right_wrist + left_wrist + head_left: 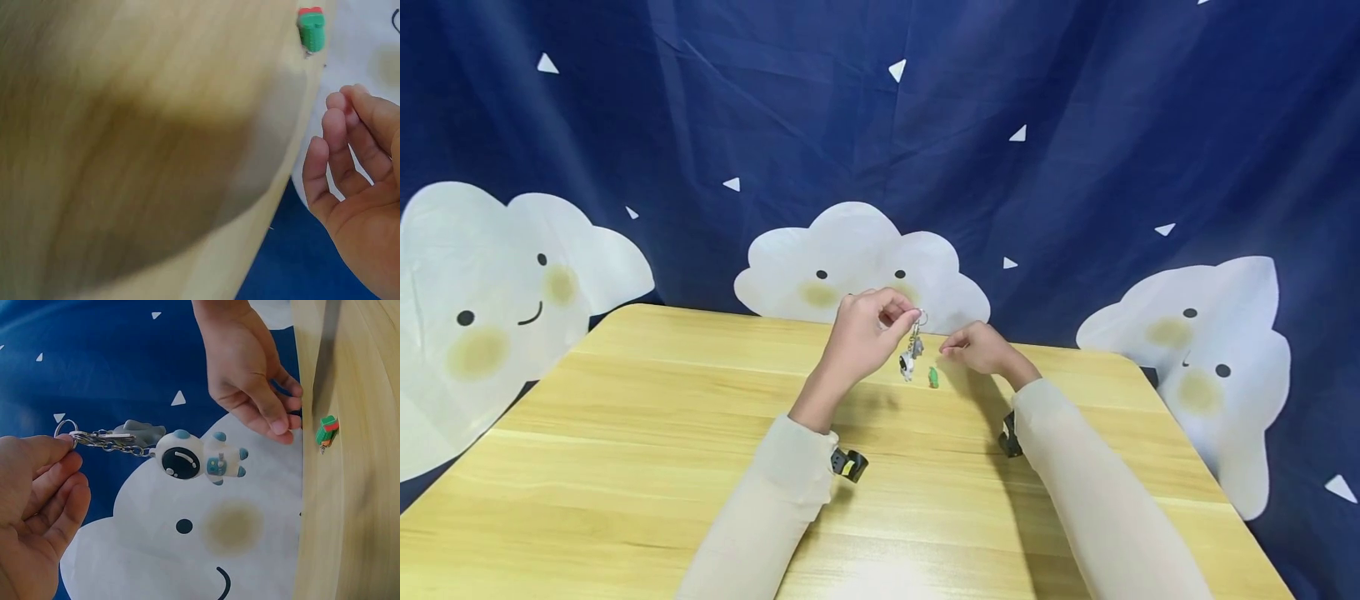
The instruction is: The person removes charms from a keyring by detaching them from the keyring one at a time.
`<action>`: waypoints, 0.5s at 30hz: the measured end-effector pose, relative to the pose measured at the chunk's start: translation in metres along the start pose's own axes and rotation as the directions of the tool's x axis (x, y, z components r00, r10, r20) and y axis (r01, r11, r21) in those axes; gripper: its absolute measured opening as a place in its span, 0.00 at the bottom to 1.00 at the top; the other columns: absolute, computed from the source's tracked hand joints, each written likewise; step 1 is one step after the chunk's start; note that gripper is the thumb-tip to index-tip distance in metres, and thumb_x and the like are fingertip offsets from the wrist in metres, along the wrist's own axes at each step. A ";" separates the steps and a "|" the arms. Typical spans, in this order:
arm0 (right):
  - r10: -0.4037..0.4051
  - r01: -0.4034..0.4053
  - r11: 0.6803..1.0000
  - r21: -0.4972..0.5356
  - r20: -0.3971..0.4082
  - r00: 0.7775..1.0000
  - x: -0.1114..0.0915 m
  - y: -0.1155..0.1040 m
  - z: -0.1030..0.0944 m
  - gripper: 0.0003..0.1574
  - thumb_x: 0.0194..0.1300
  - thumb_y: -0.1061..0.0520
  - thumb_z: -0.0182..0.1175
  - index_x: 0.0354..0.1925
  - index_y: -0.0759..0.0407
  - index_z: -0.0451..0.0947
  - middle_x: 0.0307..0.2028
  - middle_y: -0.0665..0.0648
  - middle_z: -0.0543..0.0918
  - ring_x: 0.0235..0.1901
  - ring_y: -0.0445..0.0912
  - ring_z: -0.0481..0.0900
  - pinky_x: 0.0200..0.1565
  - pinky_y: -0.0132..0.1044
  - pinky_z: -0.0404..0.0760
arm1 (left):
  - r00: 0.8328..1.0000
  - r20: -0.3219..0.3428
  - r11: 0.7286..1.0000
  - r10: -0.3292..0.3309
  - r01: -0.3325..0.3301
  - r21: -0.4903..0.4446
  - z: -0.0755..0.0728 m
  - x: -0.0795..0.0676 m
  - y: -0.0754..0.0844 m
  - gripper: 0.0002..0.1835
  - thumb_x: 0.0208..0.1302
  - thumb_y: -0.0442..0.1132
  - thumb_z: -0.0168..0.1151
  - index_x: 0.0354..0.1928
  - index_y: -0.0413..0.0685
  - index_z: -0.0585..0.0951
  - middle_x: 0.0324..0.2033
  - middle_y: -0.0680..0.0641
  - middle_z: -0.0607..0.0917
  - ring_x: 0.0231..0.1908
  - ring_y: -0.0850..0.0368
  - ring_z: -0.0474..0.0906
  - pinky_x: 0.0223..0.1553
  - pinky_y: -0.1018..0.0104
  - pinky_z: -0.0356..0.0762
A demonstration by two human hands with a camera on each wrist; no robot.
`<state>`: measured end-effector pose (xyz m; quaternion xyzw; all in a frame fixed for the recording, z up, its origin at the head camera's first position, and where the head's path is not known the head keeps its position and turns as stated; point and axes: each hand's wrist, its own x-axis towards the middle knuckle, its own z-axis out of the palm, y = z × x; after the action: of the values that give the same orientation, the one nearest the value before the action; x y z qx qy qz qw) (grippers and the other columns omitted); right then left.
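Observation:
Raised above the table, my left hand (867, 335) pinches a metal key ring (76, 429) between thumb and index finger. From the ring dangle a short chain, flat metal keys (115, 440), a white astronaut figure (181, 456) with a black visor and blue-grey parts, and a grey charm (145, 433) partly hidden behind them. A small green charm (933, 377) with a red part lies on the table, touched by neither hand. To its right, my right hand (981, 348) hovers with loosely bent fingers and nothing in them, also seen in the right wrist view.
The light wooden table (625, 433) ends just beyond the hands. Behind it hangs a dark blue curtain (820, 108) with white clouds and triangles. Each wrist carries a black strapped camera (850, 464).

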<state>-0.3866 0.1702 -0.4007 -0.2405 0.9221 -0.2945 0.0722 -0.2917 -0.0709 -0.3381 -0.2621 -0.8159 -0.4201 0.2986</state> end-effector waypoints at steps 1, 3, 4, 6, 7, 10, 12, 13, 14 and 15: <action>-0.003 0.003 1.000 0.001 0.000 1.000 -0.001 -0.001 -0.002 0.10 0.71 0.64 0.62 0.43 0.68 0.88 0.41 0.58 0.90 0.39 0.47 0.82 0.43 0.39 0.80 | 1.000 0.001 1.000 0.000 0.000 0.000 0.000 0.000 0.000 0.04 0.68 0.38 0.69 0.35 0.45 0.86 0.28 0.52 0.87 0.29 0.61 0.83 0.37 0.67 0.79; -0.005 0.005 1.000 0.007 0.001 1.000 -0.003 -0.003 -0.005 0.10 0.71 0.64 0.63 0.44 0.68 0.88 0.41 0.58 0.90 0.39 0.46 0.82 0.43 0.39 0.81 | 1.000 0.004 1.000 -0.001 0.001 -0.005 0.001 0.000 0.000 0.04 0.68 0.37 0.69 0.35 0.45 0.86 0.28 0.51 0.87 0.29 0.61 0.82 0.37 0.67 0.80; -0.010 0.010 1.000 0.005 0.004 1.000 -0.005 -0.004 -0.007 0.10 0.71 0.64 0.62 0.44 0.69 0.87 0.42 0.58 0.90 0.39 0.46 0.82 0.42 0.39 0.81 | 1.000 0.005 1.000 -0.002 0.002 -0.009 0.001 0.000 0.000 0.04 0.68 0.37 0.69 0.35 0.44 0.86 0.28 0.51 0.87 0.29 0.60 0.83 0.36 0.68 0.80; -0.018 0.018 1.000 0.003 0.006 1.000 -0.007 -0.008 -0.010 0.10 0.71 0.63 0.62 0.45 0.69 0.87 0.42 0.59 0.90 0.38 0.46 0.83 0.42 0.39 0.82 | 1.000 0.007 1.000 -0.005 0.005 -0.011 0.001 -0.001 0.000 0.05 0.68 0.37 0.69 0.35 0.44 0.86 0.28 0.51 0.87 0.29 0.60 0.83 0.35 0.68 0.80; -0.022 0.022 1.000 0.001 0.007 1.000 -0.008 -0.010 -0.012 0.10 0.71 0.63 0.62 0.45 0.69 0.87 0.41 0.60 0.89 0.37 0.45 0.83 0.41 0.39 0.82 | 1.000 0.007 1.000 -0.007 0.007 -0.013 0.001 -0.001 0.000 0.05 0.68 0.37 0.69 0.35 0.44 0.86 0.28 0.51 0.87 0.29 0.60 0.83 0.35 0.68 0.80; -0.045 0.045 0.999 -0.013 0.015 0.999 -0.012 -0.015 -0.015 0.10 0.72 0.63 0.62 0.45 0.68 0.87 0.39 0.61 0.89 0.35 0.44 0.82 0.40 0.39 0.82 | 1.000 0.008 1.000 -0.009 0.009 -0.016 0.001 -0.001 -0.001 0.05 0.68 0.37 0.69 0.35 0.44 0.86 0.28 0.50 0.87 0.29 0.60 0.83 0.34 0.69 0.80; -0.068 0.069 0.997 -0.030 0.018 0.998 -0.016 -0.018 -0.016 0.09 0.72 0.62 0.62 0.44 0.67 0.87 0.38 0.61 0.89 0.34 0.43 0.81 0.39 0.38 0.81 | 1.000 0.009 1.000 -0.008 0.008 -0.018 0.001 -0.001 -0.001 0.04 0.68 0.37 0.69 0.35 0.43 0.86 0.28 0.50 0.87 0.28 0.60 0.83 0.34 0.69 0.81; -0.082 0.083 0.996 -0.045 0.016 0.996 -0.018 -0.019 -0.017 0.09 0.72 0.62 0.63 0.44 0.66 0.87 0.38 0.60 0.89 0.33 0.42 0.81 0.39 0.38 0.81 | 1.000 0.009 1.000 -0.007 0.007 -0.020 0.001 -0.001 0.000 0.05 0.68 0.37 0.69 0.35 0.43 0.86 0.28 0.50 0.87 0.28 0.60 0.83 0.34 0.69 0.81; -0.096 0.096 0.994 -0.058 0.011 0.995 -0.021 -0.021 -0.017 0.09 0.72 0.62 0.63 0.43 0.65 0.88 0.37 0.58 0.90 0.33 0.41 0.81 0.40 0.38 0.81 | 1.000 0.010 1.000 -0.005 0.005 -0.020 0.000 -0.001 0.000 0.05 0.68 0.37 0.69 0.35 0.43 0.86 0.28 0.50 0.87 0.28 0.60 0.83 0.34 0.69 0.81; -0.108 0.108 0.992 -0.070 0.006 0.994 -0.023 -0.022 -0.018 0.08 0.71 0.61 0.64 0.43 0.64 0.88 0.37 0.57 0.90 0.33 0.41 0.80 0.40 0.38 0.81 | 1.000 0.010 1.000 -0.003 0.004 -0.019 0.001 -0.001 0.000 0.05 0.68 0.37 0.69 0.35 0.43 0.86 0.28 0.50 0.87 0.28 0.60 0.83 0.34 0.69 0.81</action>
<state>-0.3621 0.1747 -0.3736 -0.2925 0.9175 -0.2649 0.0487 -0.2911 -0.0703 -0.3387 -0.2656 -0.8138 -0.4270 0.2912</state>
